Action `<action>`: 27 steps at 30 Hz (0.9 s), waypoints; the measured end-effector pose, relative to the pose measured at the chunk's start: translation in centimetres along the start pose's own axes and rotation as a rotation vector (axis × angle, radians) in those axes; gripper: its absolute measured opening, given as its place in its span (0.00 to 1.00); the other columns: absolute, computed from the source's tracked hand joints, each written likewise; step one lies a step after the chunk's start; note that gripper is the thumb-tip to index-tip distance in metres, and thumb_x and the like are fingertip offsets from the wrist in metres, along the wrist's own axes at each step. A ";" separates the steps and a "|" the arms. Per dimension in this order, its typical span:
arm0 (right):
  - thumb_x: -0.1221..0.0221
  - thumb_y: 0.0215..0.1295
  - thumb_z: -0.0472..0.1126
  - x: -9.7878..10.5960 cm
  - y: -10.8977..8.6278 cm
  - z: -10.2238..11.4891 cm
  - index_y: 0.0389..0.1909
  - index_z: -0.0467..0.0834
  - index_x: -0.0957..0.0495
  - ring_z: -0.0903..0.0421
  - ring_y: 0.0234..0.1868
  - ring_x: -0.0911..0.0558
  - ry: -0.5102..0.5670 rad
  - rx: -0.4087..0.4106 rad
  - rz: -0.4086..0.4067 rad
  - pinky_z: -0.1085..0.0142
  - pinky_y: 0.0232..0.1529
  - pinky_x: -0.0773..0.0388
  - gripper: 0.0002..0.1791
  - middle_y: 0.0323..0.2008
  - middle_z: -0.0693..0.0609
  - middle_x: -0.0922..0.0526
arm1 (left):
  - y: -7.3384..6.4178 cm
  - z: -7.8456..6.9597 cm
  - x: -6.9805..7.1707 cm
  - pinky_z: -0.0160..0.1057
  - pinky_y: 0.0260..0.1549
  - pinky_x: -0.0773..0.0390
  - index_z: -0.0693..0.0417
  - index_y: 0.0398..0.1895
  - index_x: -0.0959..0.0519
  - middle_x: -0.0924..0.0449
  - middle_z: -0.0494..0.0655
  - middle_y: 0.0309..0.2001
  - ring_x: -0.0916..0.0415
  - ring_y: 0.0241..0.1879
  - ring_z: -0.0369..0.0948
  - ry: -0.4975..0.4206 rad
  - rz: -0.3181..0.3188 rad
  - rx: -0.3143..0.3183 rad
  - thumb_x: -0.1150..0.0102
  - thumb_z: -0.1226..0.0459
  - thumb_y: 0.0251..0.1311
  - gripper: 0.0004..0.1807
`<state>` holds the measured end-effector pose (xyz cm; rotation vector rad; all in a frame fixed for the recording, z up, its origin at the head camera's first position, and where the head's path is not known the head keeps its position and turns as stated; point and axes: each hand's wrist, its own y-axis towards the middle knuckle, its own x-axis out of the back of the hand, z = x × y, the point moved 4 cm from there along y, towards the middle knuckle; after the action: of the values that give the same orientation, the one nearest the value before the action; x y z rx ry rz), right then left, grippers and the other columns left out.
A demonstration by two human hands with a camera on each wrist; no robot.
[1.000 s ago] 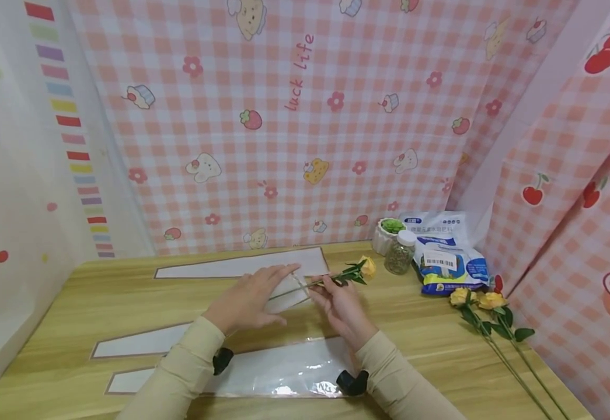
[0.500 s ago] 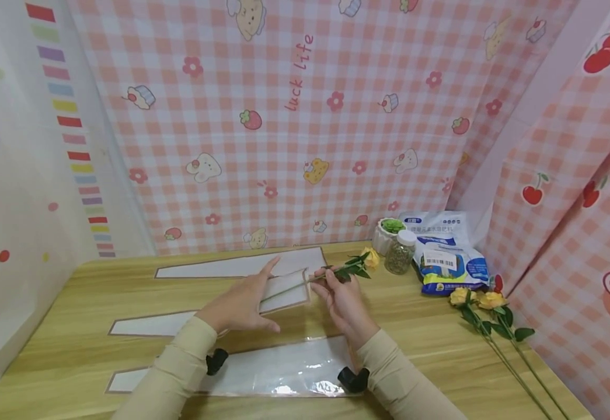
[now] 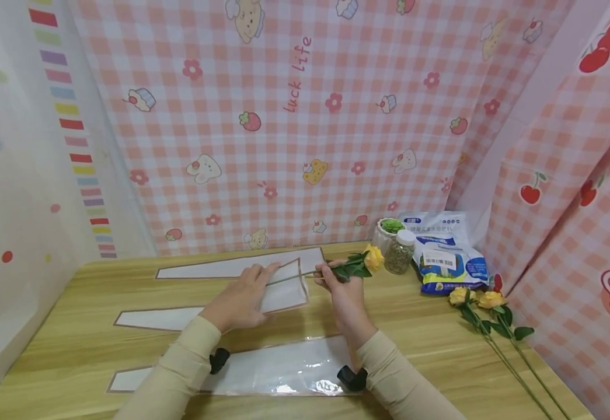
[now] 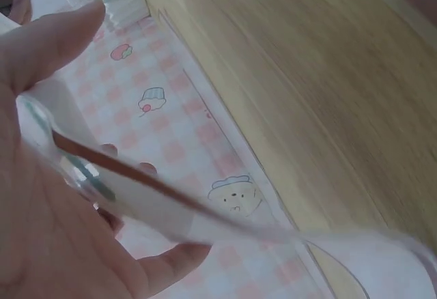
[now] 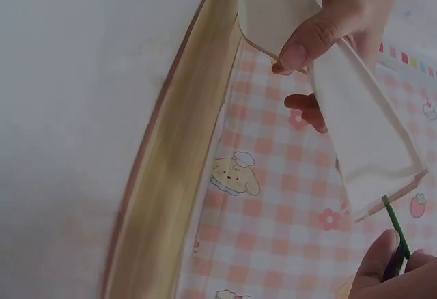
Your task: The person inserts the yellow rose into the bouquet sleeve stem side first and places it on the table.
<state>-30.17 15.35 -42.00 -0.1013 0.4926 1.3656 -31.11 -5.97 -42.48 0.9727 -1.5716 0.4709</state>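
My left hand grips a white, see-through flower sleeve with a brown border, held above the table with its wide mouth facing right. In the right wrist view the thumb lies on one side of the sleeve and fingers show on the other. A yellow rose has its long stem running into that mouth. Just below the leaves, my right hand pinches the green stem between thumb and fingers. The blossom points right, outside the sleeve. In the left wrist view the sleeve crosses the palm.
Another sleeve lies at the back, and glossy sleeves lie in front. Two yellow roses rest at the right. A potted plant, a jar of dried bits and printed bags stand at the back right.
The left fingers, spread half a second ago, have drawn in on the sleeve. Its narrow end has risen. The right hand has moved the rose slightly right and up.
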 end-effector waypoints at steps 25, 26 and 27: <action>0.43 0.76 0.38 -0.6 -0.5 -1.9 0.75 0.36 0.48 0.57 0.48 0.21 -0.160 -0.332 0.185 0.59 0.53 0.20 0.34 0.51 0.45 0.22 | 0.5 0.2 0.1 0.48 0.50 0.20 0.47 0.81 0.51 0.32 0.53 0.57 0.32 0.52 0.46 -0.035 -0.031 -0.009 0.30 0.51 0.60 0.52; 0.43 0.76 0.39 -0.6 -0.5 -2.0 0.77 0.37 0.53 0.56 0.52 0.22 -0.136 -0.346 0.189 0.55 0.57 0.21 0.38 0.55 0.43 0.23 | 0.5 0.4 0.1 0.48 0.50 0.20 0.47 0.81 0.51 0.32 0.53 0.58 0.32 0.52 0.47 -0.044 -0.034 -0.003 0.30 0.50 0.61 0.52; 0.43 0.75 0.39 -0.5 -0.5 -2.0 0.78 0.37 0.56 0.55 0.55 0.23 -0.114 -0.360 0.189 0.53 0.61 0.23 0.40 0.58 0.42 0.24 | 0.5 0.4 0.2 0.49 0.50 0.20 0.47 0.81 0.51 0.33 0.54 0.58 0.32 0.53 0.47 -0.048 -0.037 0.000 0.31 0.49 0.62 0.51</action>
<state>-30.31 14.09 -43.66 -0.2748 0.1590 1.6261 -31.78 -6.09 -42.30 1.0181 -1.5935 0.4249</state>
